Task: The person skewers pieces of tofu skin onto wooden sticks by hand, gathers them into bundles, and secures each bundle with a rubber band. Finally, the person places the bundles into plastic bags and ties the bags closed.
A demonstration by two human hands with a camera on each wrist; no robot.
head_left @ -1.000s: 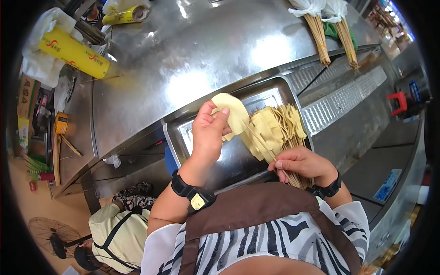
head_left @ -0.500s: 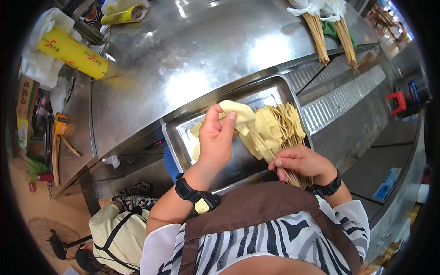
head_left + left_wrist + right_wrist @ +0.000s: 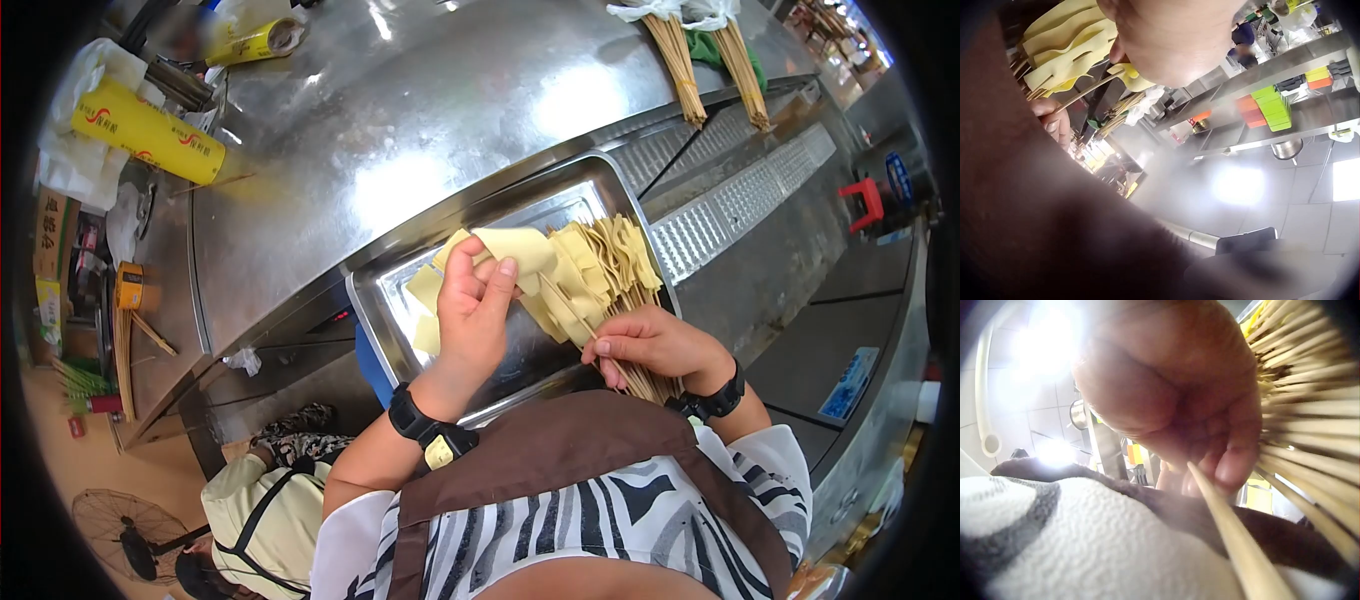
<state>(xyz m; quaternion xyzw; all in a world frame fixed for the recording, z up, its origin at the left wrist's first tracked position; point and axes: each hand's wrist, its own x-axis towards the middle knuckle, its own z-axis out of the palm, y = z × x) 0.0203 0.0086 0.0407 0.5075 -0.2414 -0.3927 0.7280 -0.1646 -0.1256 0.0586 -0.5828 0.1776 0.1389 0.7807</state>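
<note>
My left hand (image 3: pixel 475 315) pinches a thin pale yellow tofu sheet (image 3: pixel 515 248), bent over at the fingers, above the metal tray. A bamboo skewer (image 3: pixel 572 312) slants from my right hand (image 3: pixel 655 348) to the sheet; in the left wrist view its far end meets the sheet (image 3: pixel 1134 76). Thumb and fingers of the right hand grip the skewer near its lower end, which juts toward the camera in the right wrist view (image 3: pixel 1229 528). Skewered tofu sheets (image 3: pixel 585 265) lie in folds at the tray's right side, their sticks bundled beside the right hand.
The metal tray (image 3: pixel 368 330) sits against the steel counter (image 3: pixel 300 210), with loose sheet pieces (image 3: pixel 425 290) at its left. Bagged skewer bundles (image 3: pixel 675 70) lie at the back right, yellow film rolls (image 3: pixel 150 130) at the left. Another person (image 3: pixel 265 510) is at lower left.
The left hand has moved slightly right and down, and the sheet, flat and rounded earlier, is now folded over by the skewer. The right hand keeps its grip nearly in place.
</note>
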